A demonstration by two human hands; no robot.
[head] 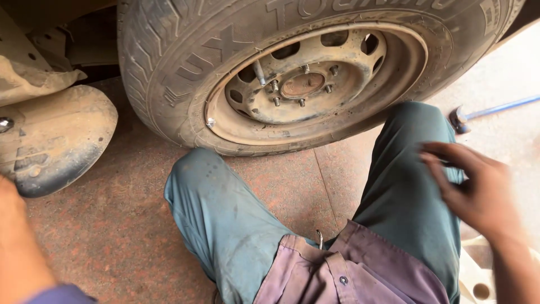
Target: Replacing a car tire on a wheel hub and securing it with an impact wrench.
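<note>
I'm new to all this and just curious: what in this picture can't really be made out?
- Right hand, head view: blurred by motion; its fingers cannot be told apart clearly.
- Left hand: mostly cut off by the left edge.
- Wheel: top cut off by the upper edge.
- Blue-handled tool: runs off the right edge.

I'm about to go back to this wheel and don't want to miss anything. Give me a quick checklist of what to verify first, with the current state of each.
1. Right hand free: ok, open, holding nothing, blurred in mid-air over the knee.
2. Left hand free: cannot tell, only its edge shows at the frame border.
3. Lug nuts on the rim studs: cannot tell, studs show around the hub, nuts too small to judge.
4. Tyre on the ground: ok, it rests on the tiled floor.
5. Tool within reach: ok, a blue-handled tool lies on the floor to the right.
6. Mud flap apart from the tyre: ok.
</note>
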